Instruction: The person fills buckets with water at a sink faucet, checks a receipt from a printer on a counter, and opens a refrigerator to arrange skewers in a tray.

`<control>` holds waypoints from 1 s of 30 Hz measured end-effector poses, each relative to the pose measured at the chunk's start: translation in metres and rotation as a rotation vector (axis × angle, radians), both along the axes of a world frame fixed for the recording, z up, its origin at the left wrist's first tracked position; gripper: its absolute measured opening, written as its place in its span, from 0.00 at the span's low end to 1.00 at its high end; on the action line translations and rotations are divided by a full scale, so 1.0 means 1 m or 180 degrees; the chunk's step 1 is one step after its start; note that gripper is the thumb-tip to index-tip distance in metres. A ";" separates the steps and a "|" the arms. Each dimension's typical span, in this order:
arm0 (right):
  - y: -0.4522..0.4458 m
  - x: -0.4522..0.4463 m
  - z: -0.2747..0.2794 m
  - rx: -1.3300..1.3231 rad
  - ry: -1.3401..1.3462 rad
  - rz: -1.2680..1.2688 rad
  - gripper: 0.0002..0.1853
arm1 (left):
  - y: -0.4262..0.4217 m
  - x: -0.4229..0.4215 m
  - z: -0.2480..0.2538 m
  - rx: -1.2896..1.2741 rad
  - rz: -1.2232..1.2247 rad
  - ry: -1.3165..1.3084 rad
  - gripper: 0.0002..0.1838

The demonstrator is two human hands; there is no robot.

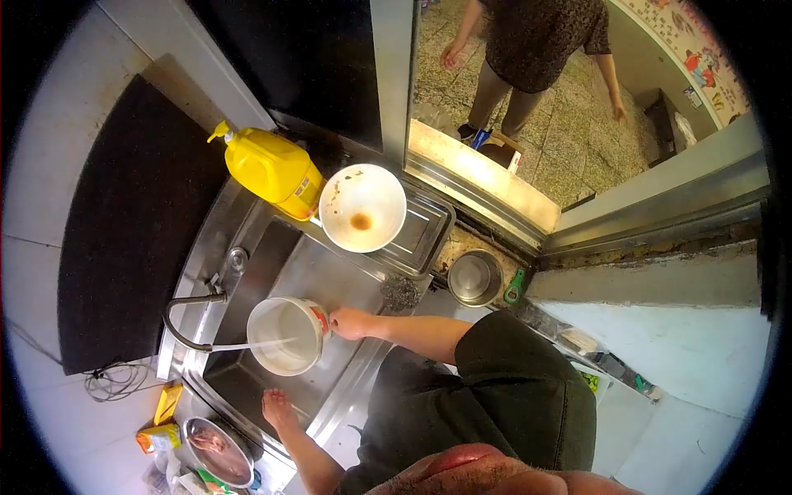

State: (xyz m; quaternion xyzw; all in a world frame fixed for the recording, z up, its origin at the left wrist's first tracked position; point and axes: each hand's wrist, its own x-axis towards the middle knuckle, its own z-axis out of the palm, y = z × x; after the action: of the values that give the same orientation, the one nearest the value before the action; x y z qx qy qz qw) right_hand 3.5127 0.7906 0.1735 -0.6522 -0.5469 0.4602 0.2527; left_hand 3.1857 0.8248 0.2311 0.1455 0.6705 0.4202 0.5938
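Observation:
My right hand (353, 323) is closed on the side of a white plastic bucket (318, 355), which is tilted over the sink basin. A stream of water runs from the curved faucet (191, 342) into it. My left hand (279, 410) hovers over the sink's near edge, fingers loosely bent and apart, with nothing seen in it. The steel sink (330, 276) lies beneath both hands. Above the bucket in the view, a white bowl (384, 210) with brown residue stands beside a yellow pump jug (268, 169).
A metal pot (474, 279) and a green-handled tool (514, 286) sit in the corner. A steel scouring pad (400, 292) lies on the sink's rim. A basin of raw meat (227, 462) is at lower left. Beyond a framed opening stands a person (540, 45).

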 end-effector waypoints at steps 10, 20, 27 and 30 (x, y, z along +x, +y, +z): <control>0.006 -0.007 0.007 0.0188 0.0258 -0.0037 0.11 | 0.003 0.003 0.000 0.0051 -0.0032 -0.0181 0.07; 0.013 -0.016 0.013 0.0148 0.0123 -0.0046 0.10 | 0.010 0.006 0.000 -0.0040 0.0213 -0.0217 0.08; 0.021 -0.018 0.000 0.0266 0.0248 -0.0010 0.09 | 0.013 0.024 0.007 0.0002 0.0158 -0.0291 0.08; 0.027 -0.017 0.000 0.0204 0.0439 0.0054 0.10 | 0.018 0.025 0.003 -0.0013 0.0168 -0.0363 0.09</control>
State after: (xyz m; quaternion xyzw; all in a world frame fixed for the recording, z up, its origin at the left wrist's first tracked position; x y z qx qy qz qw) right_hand 3.4958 0.8173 0.1736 -0.6058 -0.5482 0.4884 0.3065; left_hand 3.2108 0.8433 0.2345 0.1024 0.6401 0.4420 0.6201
